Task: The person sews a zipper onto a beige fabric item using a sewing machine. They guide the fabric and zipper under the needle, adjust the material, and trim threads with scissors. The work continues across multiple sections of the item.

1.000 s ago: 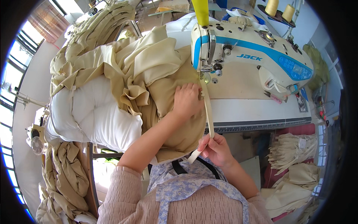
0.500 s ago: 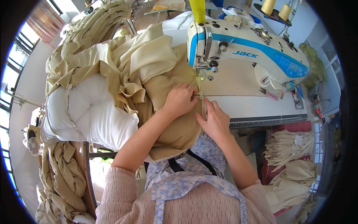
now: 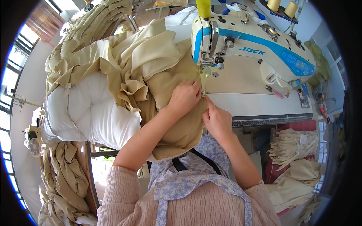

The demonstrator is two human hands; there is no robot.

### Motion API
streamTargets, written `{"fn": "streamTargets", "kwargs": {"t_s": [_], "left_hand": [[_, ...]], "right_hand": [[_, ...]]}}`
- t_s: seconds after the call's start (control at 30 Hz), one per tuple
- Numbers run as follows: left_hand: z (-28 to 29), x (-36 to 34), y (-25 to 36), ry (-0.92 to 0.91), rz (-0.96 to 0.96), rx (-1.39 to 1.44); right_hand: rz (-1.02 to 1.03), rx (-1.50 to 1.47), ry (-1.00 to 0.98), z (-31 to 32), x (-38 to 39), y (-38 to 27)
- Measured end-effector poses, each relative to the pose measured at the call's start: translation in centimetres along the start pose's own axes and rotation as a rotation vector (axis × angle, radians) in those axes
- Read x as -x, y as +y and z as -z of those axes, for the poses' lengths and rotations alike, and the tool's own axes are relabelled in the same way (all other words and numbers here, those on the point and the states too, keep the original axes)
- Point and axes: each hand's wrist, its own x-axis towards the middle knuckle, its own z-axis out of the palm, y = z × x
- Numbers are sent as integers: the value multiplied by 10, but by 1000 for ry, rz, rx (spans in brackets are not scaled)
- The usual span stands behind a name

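A large khaki fabric piece (image 3: 177, 130) lies at the left of the sewing machine (image 3: 256, 45), its right edge running toward me from the needle area. My left hand (image 3: 186, 97) is closed on the fabric near that edge, fingertips bunched at a narrow pale strip (image 3: 204, 90). Opposite it, my right hand (image 3: 218, 119) has its index finger stretched to the strip's near end. The thumb lies at the fabric's edge and the other fingers are curled under, so the right grip is partly hidden.
White padded bedding (image 3: 90, 109) and heaped khaki cloth (image 3: 109, 56) fill the left side. Below the table's ruled front edge (image 3: 271, 119), pale cloth bundles (image 3: 292, 145) lie at right. Thread cones (image 3: 290, 9) stand at the back right; small snips (image 3: 275, 91) rest by the machine.
My right hand's fingers have curled in, leaving the index finger pointing at the strip. My left fingers have drawn closer together at the edge. The view has shifted slightly.
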Motion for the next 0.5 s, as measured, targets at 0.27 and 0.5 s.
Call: {"fn": "streamTargets", "kwargs": {"t_s": [0.27,0.5], "left_hand": [[-16,-5,-7,-61,41,-111],[-18,-10,-6,55,34,-280]], "right_hand": [[-32,38,-54,-2,0,-1],[64,37,2,-5,5,5]]}}
